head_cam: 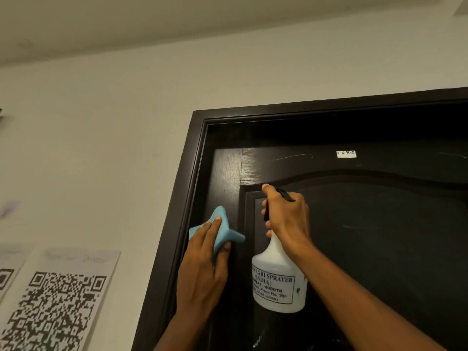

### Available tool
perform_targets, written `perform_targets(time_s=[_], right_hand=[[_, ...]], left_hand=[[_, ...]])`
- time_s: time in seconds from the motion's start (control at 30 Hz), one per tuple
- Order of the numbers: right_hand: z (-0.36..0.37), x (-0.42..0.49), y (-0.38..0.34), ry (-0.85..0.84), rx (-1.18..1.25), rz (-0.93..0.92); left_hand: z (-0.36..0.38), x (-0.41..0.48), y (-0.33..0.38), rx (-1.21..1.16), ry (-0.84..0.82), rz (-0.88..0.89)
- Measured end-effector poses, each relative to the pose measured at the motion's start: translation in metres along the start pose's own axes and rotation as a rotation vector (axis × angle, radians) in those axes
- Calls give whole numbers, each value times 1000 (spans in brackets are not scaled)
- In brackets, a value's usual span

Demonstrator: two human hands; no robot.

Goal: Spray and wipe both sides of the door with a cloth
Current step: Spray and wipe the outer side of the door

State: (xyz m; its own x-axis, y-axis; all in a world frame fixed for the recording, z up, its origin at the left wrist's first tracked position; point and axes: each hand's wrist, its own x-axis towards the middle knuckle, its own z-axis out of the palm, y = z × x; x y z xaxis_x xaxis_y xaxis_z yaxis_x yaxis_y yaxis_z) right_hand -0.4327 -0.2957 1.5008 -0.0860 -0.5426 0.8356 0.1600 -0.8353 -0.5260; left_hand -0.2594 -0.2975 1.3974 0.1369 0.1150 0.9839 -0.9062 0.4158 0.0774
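Note:
A dark brown panelled door (367, 236) fills the right half of the view, shut in its dark frame (195, 173). My left hand (205, 264) presses a light blue cloth (222, 224) flat against the door's left stile, fingers straight over it. My right hand (286, 219) grips the neck and black trigger of a white spray bottle (278, 282) held upright in front of the upper panel. The bottle's nozzle is hidden behind my hand.
A small white label (346, 154) is stuck near the door's top. Pale streaks mark the door's surface. On the white wall to the left hang sheets with QR codes (58, 307). The ceiling runs above.

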Motion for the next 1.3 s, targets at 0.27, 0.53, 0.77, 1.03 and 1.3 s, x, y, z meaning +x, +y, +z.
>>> perform_targets(time_s=[0.27, 0.53, 0.77, 1.03, 1.3], right_hand=[[12, 35, 17, 58, 28, 3], [-5, 68, 32, 6, -82, -23], [-6, 104, 17, -79, -44, -59], [-15, 118, -1, -119, -61, -113], [-61, 112, 13, -133, -72, -48]], left_hand=[[44, 87, -30, 24, 23, 108], [100, 164, -54, 153, -24, 74], [117, 181, -53, 247, 24, 105], [129, 202, -43, 362, 21, -28], [141, 215, -11, 365, 46, -167]])
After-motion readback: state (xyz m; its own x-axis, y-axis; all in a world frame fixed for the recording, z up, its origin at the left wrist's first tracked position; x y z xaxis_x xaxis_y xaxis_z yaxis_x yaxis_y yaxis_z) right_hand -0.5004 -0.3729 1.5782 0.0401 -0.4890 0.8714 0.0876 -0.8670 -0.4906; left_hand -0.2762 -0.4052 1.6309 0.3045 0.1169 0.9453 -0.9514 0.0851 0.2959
